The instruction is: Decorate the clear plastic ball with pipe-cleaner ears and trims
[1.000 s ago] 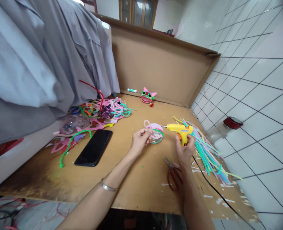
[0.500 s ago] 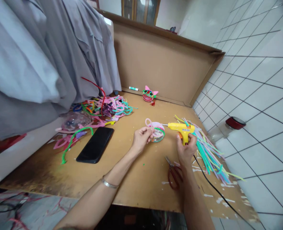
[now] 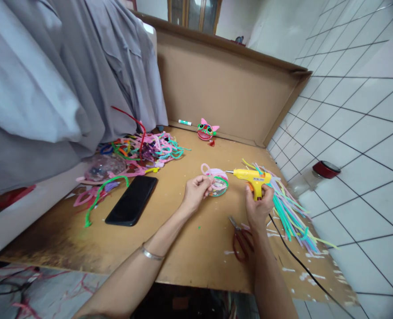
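So from my feed, the left hand (image 3: 196, 191) was pinched shut around a little pipe-cleaner ornament (image 3: 217, 180), pink loops with a green band, holding it just off the bench (image 3: 190, 248) around the middle, a bit toward the right edge. The right hand (image 3: 258, 207) was wrapped around the grip of a yellow glue gun (image 3: 253, 179), nozzle pointed left and nearly touching the ornament, which I figured was why the piece was held up and turned toward it. Can't really tell if glue was coming out, the tip was too small in the view.

The cord (image 3: 296, 261) trailed back toward the near right corner, clear of the work. Red-handled scissors (image 3: 240, 241) lay just behind the right wrist, and a bundle of straight pipe cleaners (image 3: 291, 212) sat along the right edge, both within easy reach. A black phone (image 3: 131, 200) lay flat left of centre, with a tangle of bent pipe cleaners (image 3: 150, 150) toward the far left. A finished-looking pink figure (image 3: 207, 130) stood by the far edge against the cardboard.
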`<state>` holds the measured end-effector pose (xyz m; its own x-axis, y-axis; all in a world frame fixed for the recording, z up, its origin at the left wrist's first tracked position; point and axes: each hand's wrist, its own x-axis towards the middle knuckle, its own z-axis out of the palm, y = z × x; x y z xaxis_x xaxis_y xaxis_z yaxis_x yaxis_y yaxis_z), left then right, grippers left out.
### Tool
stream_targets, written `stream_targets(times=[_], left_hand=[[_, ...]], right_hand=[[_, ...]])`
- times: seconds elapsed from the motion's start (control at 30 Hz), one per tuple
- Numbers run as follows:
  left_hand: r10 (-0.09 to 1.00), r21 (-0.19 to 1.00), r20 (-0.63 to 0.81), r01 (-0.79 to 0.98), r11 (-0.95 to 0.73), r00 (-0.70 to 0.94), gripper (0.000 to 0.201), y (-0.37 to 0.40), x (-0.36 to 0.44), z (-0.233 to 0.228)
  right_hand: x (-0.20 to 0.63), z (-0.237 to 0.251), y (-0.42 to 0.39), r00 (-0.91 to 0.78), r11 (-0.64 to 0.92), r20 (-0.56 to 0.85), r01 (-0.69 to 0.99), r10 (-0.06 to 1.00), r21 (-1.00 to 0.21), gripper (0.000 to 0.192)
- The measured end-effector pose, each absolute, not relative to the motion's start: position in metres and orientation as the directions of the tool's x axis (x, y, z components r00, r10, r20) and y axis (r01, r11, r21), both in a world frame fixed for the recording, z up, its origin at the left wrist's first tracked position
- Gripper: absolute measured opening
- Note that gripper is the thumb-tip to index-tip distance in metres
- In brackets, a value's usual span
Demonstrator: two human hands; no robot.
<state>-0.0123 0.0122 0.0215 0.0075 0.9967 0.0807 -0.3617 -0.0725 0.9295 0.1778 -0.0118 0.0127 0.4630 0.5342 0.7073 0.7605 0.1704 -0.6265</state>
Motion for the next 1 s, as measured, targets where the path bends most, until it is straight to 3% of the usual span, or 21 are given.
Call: stream_targets(times=[0.8,1.0], left_hand=[[0.994,0.908,0.105,-0.409,-0.093,0.007,0.047,0.0133,-0.0134,0.0200],[0.994,0.893,0.107,-0.437,-0.106,-0.021,0.047,0.0157,-0.0144,0.0179]], right_hand=[[0.1766,0.0125,-0.0121,0.441,0.203,0.713,0.756,0.544,-0.623,0.042],[0.1788,0.0116,-0.0110,0.484,0.234,0.676,0.689,0.555,-0.685,0.043]])
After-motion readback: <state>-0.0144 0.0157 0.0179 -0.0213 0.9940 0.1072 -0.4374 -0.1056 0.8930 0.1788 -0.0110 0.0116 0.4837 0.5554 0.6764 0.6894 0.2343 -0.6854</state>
